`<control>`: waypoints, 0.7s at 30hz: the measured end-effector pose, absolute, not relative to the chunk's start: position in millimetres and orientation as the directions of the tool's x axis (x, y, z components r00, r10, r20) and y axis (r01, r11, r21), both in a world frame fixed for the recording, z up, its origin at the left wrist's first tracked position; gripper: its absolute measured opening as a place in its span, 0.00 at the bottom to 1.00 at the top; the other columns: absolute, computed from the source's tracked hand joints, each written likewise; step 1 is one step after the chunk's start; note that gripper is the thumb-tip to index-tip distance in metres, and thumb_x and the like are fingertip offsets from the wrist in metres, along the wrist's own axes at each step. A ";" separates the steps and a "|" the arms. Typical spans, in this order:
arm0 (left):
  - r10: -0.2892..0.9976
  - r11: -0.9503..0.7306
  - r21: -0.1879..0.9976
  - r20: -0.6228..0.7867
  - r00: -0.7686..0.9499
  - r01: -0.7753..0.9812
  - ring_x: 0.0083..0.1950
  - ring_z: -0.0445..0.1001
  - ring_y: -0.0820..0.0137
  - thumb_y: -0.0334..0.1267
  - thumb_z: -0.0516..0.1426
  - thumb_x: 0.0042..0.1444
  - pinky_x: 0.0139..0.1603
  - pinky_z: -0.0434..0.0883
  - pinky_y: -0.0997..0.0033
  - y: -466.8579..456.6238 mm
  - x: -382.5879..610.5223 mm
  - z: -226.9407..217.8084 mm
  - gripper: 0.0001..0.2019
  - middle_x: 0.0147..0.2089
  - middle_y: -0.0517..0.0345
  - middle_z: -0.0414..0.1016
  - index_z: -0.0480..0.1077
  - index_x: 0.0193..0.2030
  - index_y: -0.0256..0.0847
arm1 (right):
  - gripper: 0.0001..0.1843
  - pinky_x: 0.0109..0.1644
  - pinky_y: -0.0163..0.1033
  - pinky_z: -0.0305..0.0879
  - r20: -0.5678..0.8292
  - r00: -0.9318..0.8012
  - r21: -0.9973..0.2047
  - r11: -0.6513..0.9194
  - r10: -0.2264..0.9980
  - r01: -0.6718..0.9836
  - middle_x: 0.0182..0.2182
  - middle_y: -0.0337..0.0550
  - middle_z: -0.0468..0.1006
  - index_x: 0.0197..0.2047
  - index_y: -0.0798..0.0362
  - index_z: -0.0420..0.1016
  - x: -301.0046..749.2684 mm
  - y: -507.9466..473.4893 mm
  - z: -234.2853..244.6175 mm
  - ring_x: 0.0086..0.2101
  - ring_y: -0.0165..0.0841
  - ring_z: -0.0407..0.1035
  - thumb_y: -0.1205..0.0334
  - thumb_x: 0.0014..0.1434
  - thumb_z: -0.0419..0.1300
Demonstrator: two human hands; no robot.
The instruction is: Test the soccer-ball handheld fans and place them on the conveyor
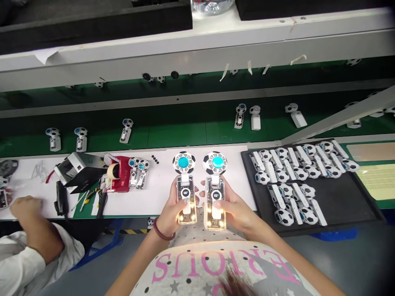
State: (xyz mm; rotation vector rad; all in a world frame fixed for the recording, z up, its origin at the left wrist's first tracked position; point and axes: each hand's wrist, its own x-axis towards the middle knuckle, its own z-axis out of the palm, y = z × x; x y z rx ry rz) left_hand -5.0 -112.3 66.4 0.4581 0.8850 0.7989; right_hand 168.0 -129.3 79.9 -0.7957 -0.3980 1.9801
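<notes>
My left hand [173, 209] is closed around a football-patterned handheld fan [185, 181], its thumb on the front below a small round display that reads 100. In my right hand [236, 207] is a matching fan [215, 181], also gripped with the thumb on its front. Both fans stand side by side with their round heads up, blue centres facing me. Through their clear bodies, circuit boards and glowing warm lights show. The two fans are a short gap apart, above the front edge of the white work sheet [157, 203].
On the right, a black tray [348, 205] holds rows of similar fans. A red tape dispenser [124, 174], a black-and-white box [80, 170] and two fans [142, 174] stand left. More fans lie on the green belt [185, 127] behind. A co-worker's arm [40, 230] rests at far left.
</notes>
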 end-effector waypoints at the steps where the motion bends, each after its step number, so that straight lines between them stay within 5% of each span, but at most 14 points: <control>1: 0.774 0.632 0.654 -0.503 0.384 -0.416 0.33 0.71 0.68 0.33 0.59 0.46 0.29 0.70 0.68 -112.1 -4.4 70.4 0.34 0.42 0.57 0.67 0.48 0.58 0.54 | 0.34 0.41 0.44 0.66 -0.364 -0.359 -0.566 -0.510 0.860 -0.647 0.40 0.42 0.73 0.56 0.44 0.54 168.0 -129.2 80.7 0.38 0.38 0.70 0.66 0.47 0.62; 21: 0.781 0.614 0.689 -0.463 0.419 -0.385 0.36 0.71 0.67 0.35 0.58 0.49 0.34 0.70 0.67 -111.4 -0.3 89.3 0.31 0.43 0.56 0.68 0.49 0.58 0.55 | 0.34 0.43 0.46 0.65 -0.363 -0.369 -0.570 -0.517 0.855 -0.638 0.42 0.42 0.72 0.57 0.41 0.51 173.1 -132.0 85.9 0.40 0.38 0.69 0.65 0.50 0.62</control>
